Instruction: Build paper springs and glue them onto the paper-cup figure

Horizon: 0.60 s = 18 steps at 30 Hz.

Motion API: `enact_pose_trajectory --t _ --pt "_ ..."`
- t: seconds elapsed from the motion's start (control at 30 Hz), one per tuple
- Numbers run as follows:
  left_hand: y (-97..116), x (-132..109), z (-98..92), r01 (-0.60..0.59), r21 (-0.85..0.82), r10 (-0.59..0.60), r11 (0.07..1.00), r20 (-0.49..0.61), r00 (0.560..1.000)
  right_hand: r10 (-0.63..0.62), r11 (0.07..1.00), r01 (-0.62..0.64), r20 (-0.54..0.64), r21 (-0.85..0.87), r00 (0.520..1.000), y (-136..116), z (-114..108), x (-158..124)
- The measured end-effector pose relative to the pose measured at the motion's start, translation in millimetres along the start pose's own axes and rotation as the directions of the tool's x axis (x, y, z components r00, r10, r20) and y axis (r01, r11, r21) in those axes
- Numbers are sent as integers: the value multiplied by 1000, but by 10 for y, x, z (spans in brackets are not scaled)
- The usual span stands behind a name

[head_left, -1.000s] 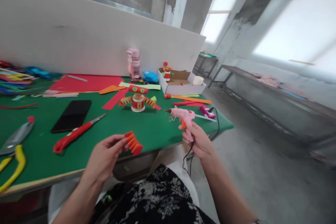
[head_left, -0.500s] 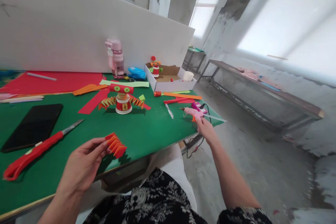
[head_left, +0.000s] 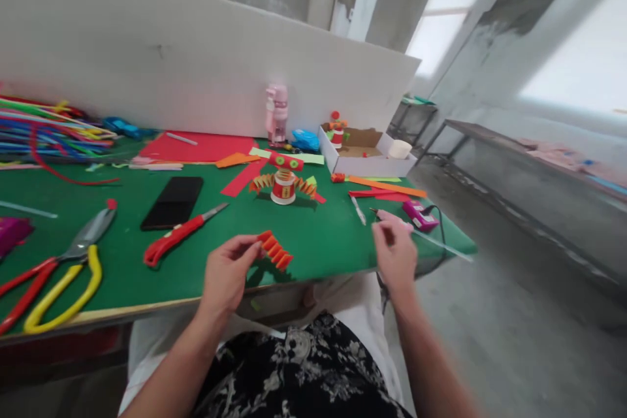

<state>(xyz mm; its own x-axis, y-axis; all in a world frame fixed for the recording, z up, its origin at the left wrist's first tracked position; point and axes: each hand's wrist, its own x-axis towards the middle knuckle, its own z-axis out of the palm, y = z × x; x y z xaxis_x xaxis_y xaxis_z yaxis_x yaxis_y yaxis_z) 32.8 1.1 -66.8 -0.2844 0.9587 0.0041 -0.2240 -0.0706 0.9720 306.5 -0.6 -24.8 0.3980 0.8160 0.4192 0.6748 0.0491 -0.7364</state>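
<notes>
My left hand [head_left: 228,271] is closed in a pinch on a red and orange accordion-folded paper strip [head_left: 277,251], held just above the near edge of the green table [head_left: 323,241]. My right hand [head_left: 398,253] hovers over the table's right corner with its fingers loosely apart and nothing in them. It is slightly blurred. Just behind its fingertips lies the pink glue gun [head_left: 390,215], mostly hidden by the hand. A paper robot figure [head_left: 284,184] with folded arms stands at the table's middle.
On the table lie a black phone [head_left: 172,202], a red utility knife [head_left: 183,235], yellow-handled shears [head_left: 63,261] and coloured strips [head_left: 49,134]. A white box [head_left: 365,155], a pink bottle [head_left: 277,114] and a magenta device [head_left: 418,214] with a cable stand further back and right. A white board backs the table.
My right hand set the pink glue gun down at the table's right corner, let go and drew back toward me. The left hand kept its hold on the folded strip.
</notes>
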Motion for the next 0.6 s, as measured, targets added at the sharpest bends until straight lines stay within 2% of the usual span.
enact_pose_trajectory --t 0.03,0.07,0.13,0.23,0.3,0.37,0.43,0.5,0.6 --pt "-6 4 -2 -48 51 48 998 -1 999 -30 983 -3 175 185 984 -120 122 -99" --pt "-5 4 -5 -102 103 102 989 5 995 -40 935 -94 364 342 931 -239 253 -194" --pt "22 -10 -12 -218 199 216 955 31 976 -64 758 -373 630 535 774 -449 513 -352" --pt "99 -55 -25 -385 322 376 865 93 922 -104 473 -679 801 561 589 -648 807 -488" --pt "146 -87 -29 -471 397 455 788 139 880 -136 324 -793 854 517 501 -703 909 -540" --pt "172 -112 -30 -525 469 508 710 175 843 -144 216 -845 872 489 468 -722 951 -586" --pt "176 -124 -26 -556 535 545 636 198 814 -112 145 -862 874 485 473 -725 960 -627" --pt "167 -127 -18 -586 581 580 565 225 783 -74 116 -868 876 483 477 -722 953 -652" --pt "145 -128 2 -642 599 622 480 284 730 -48 125 -866 875 484 482 -714 930 -655"
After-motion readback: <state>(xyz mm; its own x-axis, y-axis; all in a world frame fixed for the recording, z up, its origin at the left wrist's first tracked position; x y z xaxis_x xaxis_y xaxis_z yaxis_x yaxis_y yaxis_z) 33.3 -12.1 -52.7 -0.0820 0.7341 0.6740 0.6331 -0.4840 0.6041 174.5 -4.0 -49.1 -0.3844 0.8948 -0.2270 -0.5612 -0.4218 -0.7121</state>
